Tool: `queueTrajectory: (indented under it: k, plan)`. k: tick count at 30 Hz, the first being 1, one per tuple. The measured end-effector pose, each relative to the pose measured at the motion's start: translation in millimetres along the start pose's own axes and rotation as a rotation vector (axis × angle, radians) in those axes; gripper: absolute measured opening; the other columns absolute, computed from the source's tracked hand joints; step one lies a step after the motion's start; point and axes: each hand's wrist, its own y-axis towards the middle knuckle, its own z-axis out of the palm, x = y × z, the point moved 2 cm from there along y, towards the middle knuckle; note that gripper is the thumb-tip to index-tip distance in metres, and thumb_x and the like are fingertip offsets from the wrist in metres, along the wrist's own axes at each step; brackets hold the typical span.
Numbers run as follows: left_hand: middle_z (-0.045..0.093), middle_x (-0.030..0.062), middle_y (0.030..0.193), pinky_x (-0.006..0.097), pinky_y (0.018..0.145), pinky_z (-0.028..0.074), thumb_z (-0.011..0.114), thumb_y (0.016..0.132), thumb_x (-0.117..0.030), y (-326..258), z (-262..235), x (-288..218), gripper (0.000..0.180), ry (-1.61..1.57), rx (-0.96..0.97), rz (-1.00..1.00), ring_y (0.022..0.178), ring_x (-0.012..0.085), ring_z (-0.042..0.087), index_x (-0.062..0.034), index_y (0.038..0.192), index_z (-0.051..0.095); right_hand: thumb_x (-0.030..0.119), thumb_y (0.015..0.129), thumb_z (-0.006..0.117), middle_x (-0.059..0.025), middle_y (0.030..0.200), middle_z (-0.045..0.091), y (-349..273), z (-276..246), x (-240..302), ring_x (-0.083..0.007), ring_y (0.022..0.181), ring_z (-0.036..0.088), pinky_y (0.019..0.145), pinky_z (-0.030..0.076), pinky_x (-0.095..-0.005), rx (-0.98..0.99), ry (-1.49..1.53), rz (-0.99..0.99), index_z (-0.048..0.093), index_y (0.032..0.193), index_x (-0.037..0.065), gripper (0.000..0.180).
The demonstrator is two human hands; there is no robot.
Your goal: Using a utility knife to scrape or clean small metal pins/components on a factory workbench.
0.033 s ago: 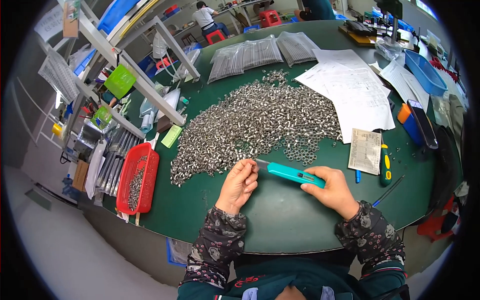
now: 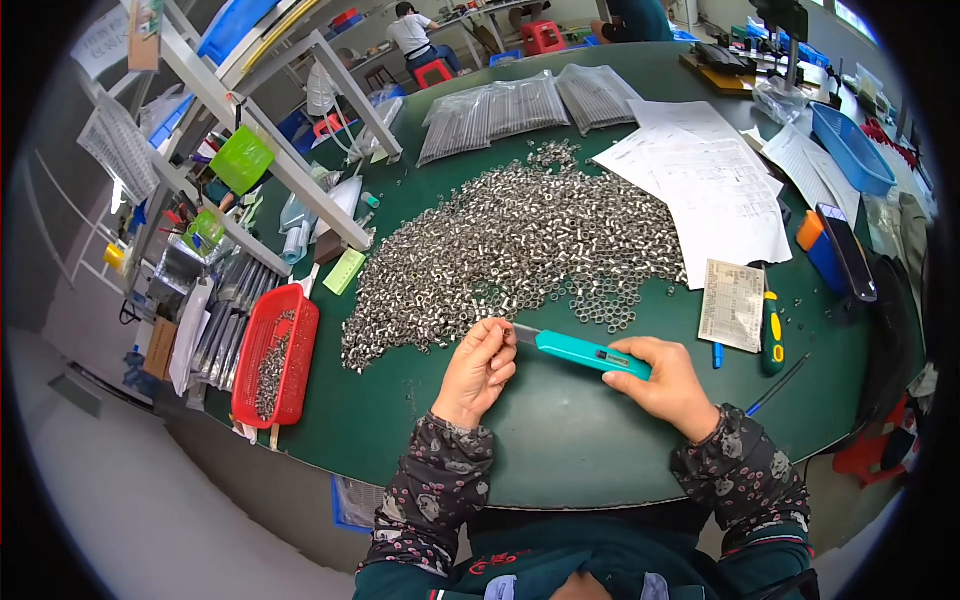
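A teal utility knife (image 2: 575, 350) lies in the grip of my right hand (image 2: 672, 385), its blade out and pointing left. My left hand (image 2: 476, 372) is closed, thumb and fingertips pinched right by the blade's tip. Whatever sits in that pinch is too small and covered to make out. Just beyond both hands spreads a wide heap of small metal rings (image 2: 520, 240) on the green table (image 2: 560, 440). Some rings at the near right edge of the heap lie in a single layer.
At the left edge stands a red basket (image 2: 305, 370) holding small metal parts. White papers (image 2: 715, 190), a printed card (image 2: 731, 305), a yellow-green screwdriver (image 2: 772, 335) and a phone (image 2: 846, 252) lie to the right. Bagged rods (image 2: 495, 115) rest at the back; a metal rack (image 2: 290, 180) rises at left.
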Motion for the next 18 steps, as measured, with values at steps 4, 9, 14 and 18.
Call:
queueTrajectory:
  k: [4, 9, 14, 18]
  plan:
    - [0.046, 0.0014, 0.076, 0.015, 0.038, 0.025, 0.046, 0.089, -0.017, -0.4, -2.7, -2.8, 0.013, -0.004, -0.016, -0.007, 0.052, 0.0046, 0.033, -0.0054, 0.094, 0.052, 0.022, 0.068, 0.067, -0.0138, 0.077, 0.06, -0.3, 3.7, -0.5, -0.028, 0.069, 0.059, 0.062, 0.045, -0.0333, 0.043, 0.013, 0.028, 0.062, 0.088, 0.003, 0.028]
    - [0.046, -0.0001, 0.072, 0.015, 0.039, 0.025, 0.048, 0.088, -0.016, -1.7, -2.1, -1.6, 0.012, 0.028, -0.034, -0.019, 0.052, 0.0034, 0.033, -0.0042, 0.091, 0.052, 0.022, 0.068, 0.067, -0.0138, 0.078, 0.061, 0.4, 3.9, 2.9, -0.0279, 0.069, 0.059, 0.063, 0.045, -0.033, 0.092, 0.032, 0.065, 0.062, 0.089, 0.003, 0.029]
    - [0.045, -0.0012, 0.067, 0.015, 0.038, 0.024, 0.048, 0.088, -0.016, -1.0, 1.2, 0.4, 0.013, 0.086, -0.067, 0.003, 0.049, 0.0027, 0.032, -0.0037, 0.089, 0.052, 0.024, 0.069, 0.067, -0.0131, 0.079, 0.062, 0.3, 3.0, 1.0, -0.0274, 0.07, 0.059, 0.063, 0.045, -0.033, 0.137, 0.068, 0.134, 0.063, 0.09, 0.004, 0.03]
    - [0.044, -0.0021, 0.065, 0.015, 0.038, 0.024, 0.048, 0.088, -0.016, -1.9, 1.2, 0.5, 0.013, 0.152, -0.099, 0.007, 0.047, 0.002, 0.031, -0.0038, 0.086, 0.052, 0.026, 0.069, 0.066, -0.0115, 0.08, 0.061, -0.8, 1.7, 1.8, -0.028, 0.071, 0.059, 0.063, 0.045, -0.0346, 0.092, -0.055, 0.084, 0.063, 0.09, 0.006, 0.029]
